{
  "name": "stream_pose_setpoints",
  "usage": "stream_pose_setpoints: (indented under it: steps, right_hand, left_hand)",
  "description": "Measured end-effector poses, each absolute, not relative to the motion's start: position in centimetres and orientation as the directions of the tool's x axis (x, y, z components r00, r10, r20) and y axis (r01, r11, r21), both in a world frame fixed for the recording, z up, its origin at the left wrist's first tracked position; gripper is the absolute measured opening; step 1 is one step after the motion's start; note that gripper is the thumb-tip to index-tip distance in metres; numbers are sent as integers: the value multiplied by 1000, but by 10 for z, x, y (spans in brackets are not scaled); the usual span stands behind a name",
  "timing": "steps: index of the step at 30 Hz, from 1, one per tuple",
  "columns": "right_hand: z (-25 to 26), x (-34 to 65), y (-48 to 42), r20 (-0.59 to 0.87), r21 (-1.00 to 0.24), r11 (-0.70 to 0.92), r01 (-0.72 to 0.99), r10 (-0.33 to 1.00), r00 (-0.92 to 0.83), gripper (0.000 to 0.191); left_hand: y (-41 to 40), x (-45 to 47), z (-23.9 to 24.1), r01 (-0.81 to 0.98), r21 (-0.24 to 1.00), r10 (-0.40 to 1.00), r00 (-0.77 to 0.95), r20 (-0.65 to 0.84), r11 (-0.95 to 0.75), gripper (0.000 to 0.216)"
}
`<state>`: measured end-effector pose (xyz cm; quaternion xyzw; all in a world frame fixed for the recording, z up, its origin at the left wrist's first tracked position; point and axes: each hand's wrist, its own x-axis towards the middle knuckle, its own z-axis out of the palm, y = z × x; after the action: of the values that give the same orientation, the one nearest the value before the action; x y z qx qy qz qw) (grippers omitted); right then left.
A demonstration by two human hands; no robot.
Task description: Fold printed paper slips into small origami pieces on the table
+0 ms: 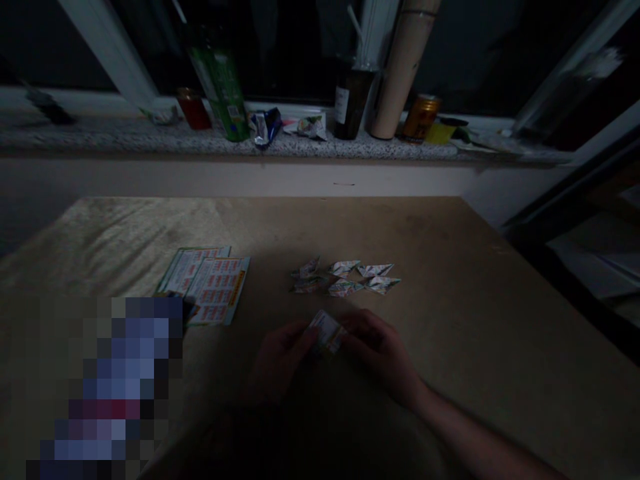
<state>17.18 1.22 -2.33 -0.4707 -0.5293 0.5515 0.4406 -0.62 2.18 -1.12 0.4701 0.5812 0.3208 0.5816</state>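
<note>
A: hands status?
B: left hand (280,357) and right hand (377,350) both pinched on one small folded paper (326,332), held just above the table (450,320).
A: surroundings?
B: folded paper pieces (345,277) just beyond; printed sheets (207,280) to the left.

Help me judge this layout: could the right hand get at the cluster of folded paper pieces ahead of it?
Probably yes. Only bare table lies between the right hand and the folded paper pieces, though it shares a small paper with the left hand.
</note>
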Motion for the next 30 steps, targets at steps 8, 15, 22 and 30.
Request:
stream_pose_setpoints:
  steps: [8, 15, 22, 30]
  right_hand:
    - [-22, 175, 11, 112, -989, 136, 63, 948, -297, 16]
    - [-21, 175, 11, 81, -992, 106, 73, 956, -283, 15]
    - [-18, 176, 10, 122, -991, 134, 13, 934, -336, 22]
    - [-23, 175, 13, 144, -990, 140, -36, 932, -332, 20]
  left_hand:
    - [21, -7, -14, 79, 889, 879, 133, -458, 452, 37]
    - [20, -5, -13, -15, 889, 882, 129, -453, 458, 37]
    - [18, -5, -14, -2, 884, 875, 143, -463, 468, 34]
    - [18, -4, -13, 131, 909, 914, 36, -404, 396, 39]
